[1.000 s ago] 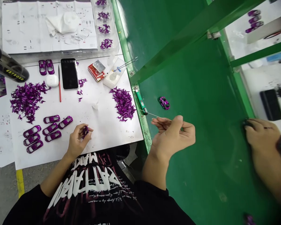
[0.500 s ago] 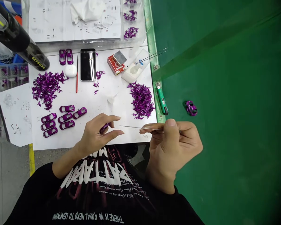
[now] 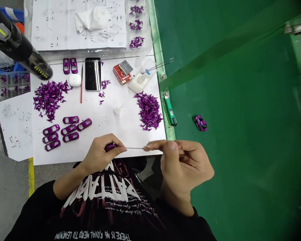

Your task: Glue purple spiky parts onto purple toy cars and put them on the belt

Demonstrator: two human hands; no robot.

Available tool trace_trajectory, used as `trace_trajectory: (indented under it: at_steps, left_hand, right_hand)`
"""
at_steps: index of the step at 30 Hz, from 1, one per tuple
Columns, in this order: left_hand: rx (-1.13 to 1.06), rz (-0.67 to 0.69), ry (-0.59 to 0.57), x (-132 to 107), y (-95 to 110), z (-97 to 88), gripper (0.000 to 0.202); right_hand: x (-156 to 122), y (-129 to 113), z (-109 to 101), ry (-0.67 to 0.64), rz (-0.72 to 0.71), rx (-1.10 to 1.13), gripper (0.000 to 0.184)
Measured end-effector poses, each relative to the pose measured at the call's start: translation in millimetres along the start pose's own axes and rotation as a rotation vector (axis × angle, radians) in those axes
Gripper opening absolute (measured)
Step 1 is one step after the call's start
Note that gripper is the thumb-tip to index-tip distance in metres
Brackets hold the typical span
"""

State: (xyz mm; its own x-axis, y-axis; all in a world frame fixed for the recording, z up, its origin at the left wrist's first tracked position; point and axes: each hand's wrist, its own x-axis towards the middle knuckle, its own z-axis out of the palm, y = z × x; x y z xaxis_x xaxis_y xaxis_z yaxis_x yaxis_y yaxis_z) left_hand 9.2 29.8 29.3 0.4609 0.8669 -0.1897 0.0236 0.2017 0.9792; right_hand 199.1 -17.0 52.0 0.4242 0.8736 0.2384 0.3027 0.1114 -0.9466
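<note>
My left hand curls round a purple toy car body, mostly covered by the fingers. Its thumb and forefinger close at the tip of a thin metal needle-like rod. From the other side, my right hand grips that rod between thumb and fingers, with its far end hidden in the hand. Both hands are above the front edge of the white-topped table. Left of them lie several more purple toy car bodies.
Two heaps of purple pointed pieces, a left pile and a right pile, lie on the paper. Behind are a phone, a red box and a white holder. A green cutter knife lies along the edge; a purple car sits farther right.
My left thumb and forefinger, apart before, have closed at the rod's tip. My right hand has moved slightly left and down in the view, which has itself shifted a little.
</note>
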Motion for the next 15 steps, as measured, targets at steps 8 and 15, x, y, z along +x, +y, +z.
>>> trace_trajectory:
  at_steps: [8, 15]
  left_hand:
    - [-0.177, -0.445, 0.066, -16, -36, -21.3, 0.046]
    - [0.11, -0.258, 0.242, -6, -55, -15.3, 0.031]
  right_hand:
    - [28, 13, -8, 0.258, -0.086, -0.116, 0.022]
    - [136, 60, 22, 0.376, -0.167, -0.169, 0.021]
